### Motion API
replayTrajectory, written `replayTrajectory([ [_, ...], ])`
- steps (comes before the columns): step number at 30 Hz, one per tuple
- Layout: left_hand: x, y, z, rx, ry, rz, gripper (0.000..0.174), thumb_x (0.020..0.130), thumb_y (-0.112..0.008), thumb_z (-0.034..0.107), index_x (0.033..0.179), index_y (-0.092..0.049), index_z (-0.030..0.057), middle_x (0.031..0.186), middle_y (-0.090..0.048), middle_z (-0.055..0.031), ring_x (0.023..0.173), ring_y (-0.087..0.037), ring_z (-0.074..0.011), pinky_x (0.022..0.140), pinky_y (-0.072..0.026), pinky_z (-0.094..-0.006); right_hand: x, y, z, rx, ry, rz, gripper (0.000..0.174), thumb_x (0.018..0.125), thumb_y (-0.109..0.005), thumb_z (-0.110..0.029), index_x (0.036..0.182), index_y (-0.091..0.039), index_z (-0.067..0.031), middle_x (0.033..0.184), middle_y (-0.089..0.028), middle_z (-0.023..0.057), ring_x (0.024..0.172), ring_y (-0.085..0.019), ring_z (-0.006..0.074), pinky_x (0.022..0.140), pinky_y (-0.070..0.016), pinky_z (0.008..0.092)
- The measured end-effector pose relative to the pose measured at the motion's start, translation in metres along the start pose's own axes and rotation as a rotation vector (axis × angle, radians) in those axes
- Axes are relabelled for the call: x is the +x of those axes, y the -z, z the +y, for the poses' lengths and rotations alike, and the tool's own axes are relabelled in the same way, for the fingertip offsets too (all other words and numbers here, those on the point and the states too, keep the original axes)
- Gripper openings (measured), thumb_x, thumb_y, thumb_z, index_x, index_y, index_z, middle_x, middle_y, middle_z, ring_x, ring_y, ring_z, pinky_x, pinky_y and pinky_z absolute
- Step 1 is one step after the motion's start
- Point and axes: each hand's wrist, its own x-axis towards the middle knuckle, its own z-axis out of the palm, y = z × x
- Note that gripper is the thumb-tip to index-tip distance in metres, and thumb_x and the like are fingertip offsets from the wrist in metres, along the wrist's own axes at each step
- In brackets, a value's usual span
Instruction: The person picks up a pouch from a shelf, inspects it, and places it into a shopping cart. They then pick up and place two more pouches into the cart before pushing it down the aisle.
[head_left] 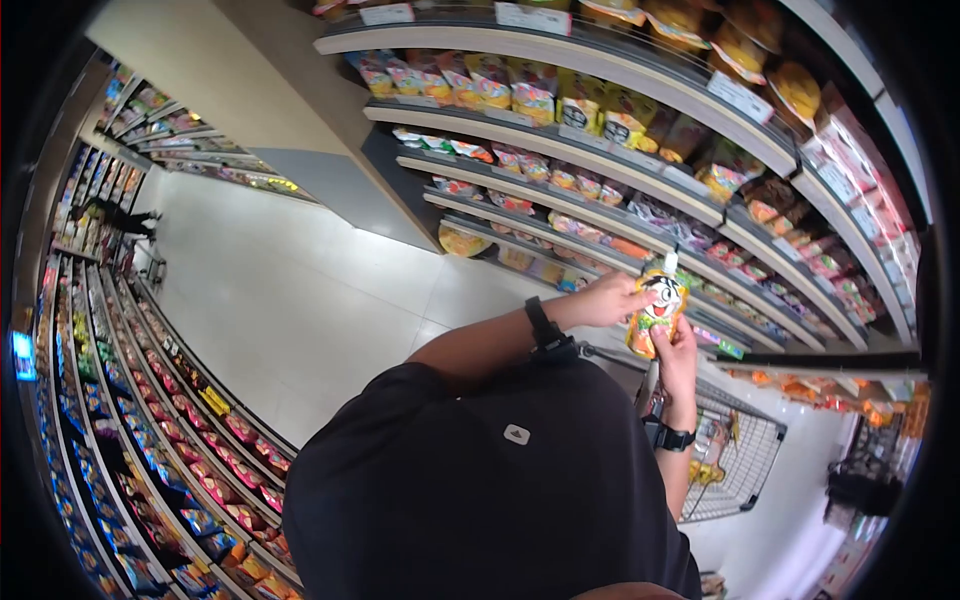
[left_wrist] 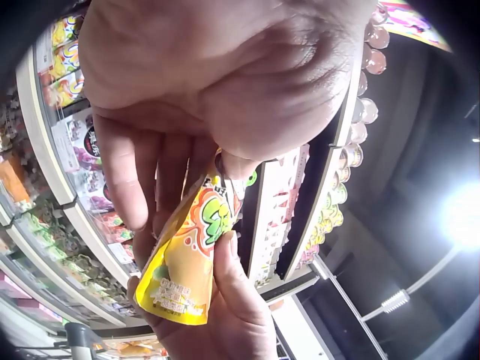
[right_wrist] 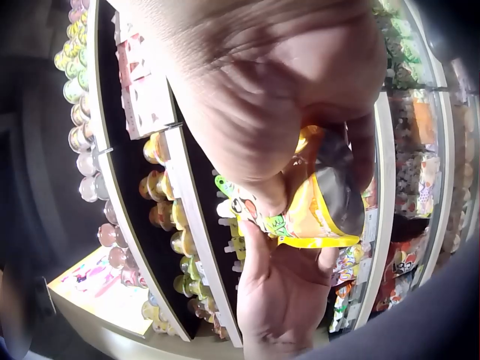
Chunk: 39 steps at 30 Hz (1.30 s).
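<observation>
A yellow and orange spout pouch (head_left: 655, 312) with a cartoon face and a white cap (head_left: 671, 262) is held up in front of the chest, spout upward. My left hand (head_left: 603, 301) grips its upper left side, thumb over the printed front and fingers behind. From the lower right, my right hand (head_left: 678, 358) holds it too, thumb pressed on the front. In the left wrist view the pouch (left_wrist: 180, 274) shows its yellow bottom edge between both hands. The right wrist view shows its dark, shiny underside (right_wrist: 335, 184) beside the right fingers.
Shelves of bagged snacks and pouches (head_left: 600, 110) rise just ahead. A wire shopping cart (head_left: 745, 450) with a few goods stands at my right. Another packed shelf (head_left: 150, 430) lines the left, across a pale tiled floor (head_left: 260, 270). A person in dark clothes (head_left: 120, 217) is far off.
</observation>
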Motion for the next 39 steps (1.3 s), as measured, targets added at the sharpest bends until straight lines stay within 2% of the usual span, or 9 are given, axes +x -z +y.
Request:
replayTrajectory([
  [9, 0.006, 0.004, -0.014, 0.129, 0.069, -0.165, 0.047, 0.098, -0.053, 0.041, 0.095, -0.068, -0.0041, 0.071, -0.067, -0.0085, 0.064, -0.065, -0.0132, 0.057, -0.0518, -0.0264, -0.011, 0.009, 0.004, -0.021, -0.012, -0.010, 0.031, 0.094, -0.060, -0.007, 0.123, -0.054, 0.0003, 0.108, -0.064, 0.0038, 0.096, -0.058, 0.0080, 0.086, -0.0471, 0.0243],
  [11, 0.004, -0.002, -0.019, -0.136, 0.116, -0.114, 0.043, 0.098, -0.055, 0.038, 0.092, -0.070, -0.0012, 0.074, -0.069, -0.0069, 0.065, -0.065, -0.0116, 0.060, -0.0519, -0.0257, -0.014, 0.014, 0.007, -0.046, -0.013, 0.003, 0.029, 0.096, -0.058, -0.012, 0.123, -0.054, 0.0000, 0.107, -0.064, 0.0032, 0.096, -0.057, 0.0074, 0.085, -0.0466, 0.0239],
  [19, 0.016, -0.010, -0.010, -0.112, 0.141, -0.211, 0.048, 0.099, -0.049, 0.042, 0.088, -0.067, -0.0017, 0.079, -0.070, -0.0084, 0.067, -0.065, -0.0118, 0.064, -0.0525, -0.0254, -0.027, 0.024, 0.014, 0.120, 0.011, 0.026, 0.032, 0.102, -0.048, -0.021, 0.125, -0.052, 0.0014, 0.109, -0.064, 0.0045, 0.096, -0.059, 0.0073, 0.085, -0.0473, 0.0232],
  [24, 0.020, -0.018, -0.006, -0.030, 0.139, -0.221, 0.049, 0.099, -0.049, 0.042, 0.085, -0.067, -0.0014, 0.071, -0.068, -0.0060, 0.064, -0.064, -0.0113, 0.060, -0.0498, -0.0245, -0.033, 0.031, 0.022, 0.114, 0.030, 0.050, 0.032, 0.103, -0.046, -0.022, 0.124, -0.053, 0.0015, 0.110, -0.064, 0.0052, 0.099, -0.058, 0.0084, 0.087, -0.0473, 0.0242],
  [25, 0.022, -0.018, -0.008, 0.022, 0.135, -0.222, 0.049, 0.099, -0.050, 0.042, 0.076, -0.066, 0.0012, 0.064, -0.065, -0.0036, 0.059, -0.061, -0.0098, 0.057, -0.0463, -0.0236, -0.034, 0.031, 0.022, 0.133, 0.018, 0.068, 0.032, 0.103, -0.046, -0.022, 0.124, -0.053, 0.0012, 0.109, -0.064, 0.0049, 0.098, -0.058, 0.0083, 0.086, -0.0476, 0.0244],
  [28, 0.025, -0.018, -0.011, 0.154, 0.150, -0.253, 0.051, 0.099, -0.050, 0.041, 0.067, -0.063, 0.0039, 0.060, -0.062, -0.0017, 0.056, -0.057, -0.0085, 0.055, -0.0431, -0.0231, -0.038, 0.036, 0.025, 0.095, -0.003, 0.083, 0.032, 0.101, -0.051, -0.024, 0.123, -0.054, 0.0001, 0.108, -0.065, 0.0047, 0.096, -0.059, 0.0078, 0.084, -0.0486, 0.0240],
  [29, 0.026, -0.023, -0.019, 0.128, 0.105, -0.182, 0.056, 0.095, -0.053, 0.042, 0.055, -0.061, 0.0032, 0.050, -0.055, -0.0028, 0.048, -0.052, -0.0108, 0.049, -0.0398, -0.0286, -0.039, 0.036, 0.024, 0.094, 0.009, 0.096, 0.032, 0.101, -0.051, -0.024, 0.123, -0.054, 0.0001, 0.108, -0.065, 0.0047, 0.096, -0.059, 0.0078, 0.084, -0.0486, 0.0240],
  [35, 0.030, -0.032, -0.019, 0.111, 0.108, -0.249, 0.053, 0.094, -0.054, 0.040, 0.058, -0.062, 0.0024, 0.052, -0.057, -0.0028, 0.049, -0.054, -0.0114, 0.052, -0.0422, -0.0287, -0.045, 0.036, 0.025, 0.162, -0.044, 0.070, 0.043, 0.088, -0.069, -0.007, 0.126, -0.051, 0.0004, 0.107, -0.065, 0.0034, 0.097, -0.060, 0.0090, 0.085, -0.0502, 0.0260],
  [39, 0.036, -0.037, -0.017, 0.089, 0.142, -0.299, 0.049, 0.093, -0.056, 0.038, 0.062, -0.064, 0.0016, 0.056, -0.061, -0.0042, 0.053, -0.057, -0.0114, 0.054, -0.0441, -0.0284, -0.049, 0.038, 0.013, 0.102, -0.021, 0.077, 0.041, 0.087, -0.070, -0.006, 0.123, -0.052, 0.0015, 0.106, -0.064, 0.0033, 0.097, -0.059, 0.0085, 0.085, -0.0503, 0.0267],
])
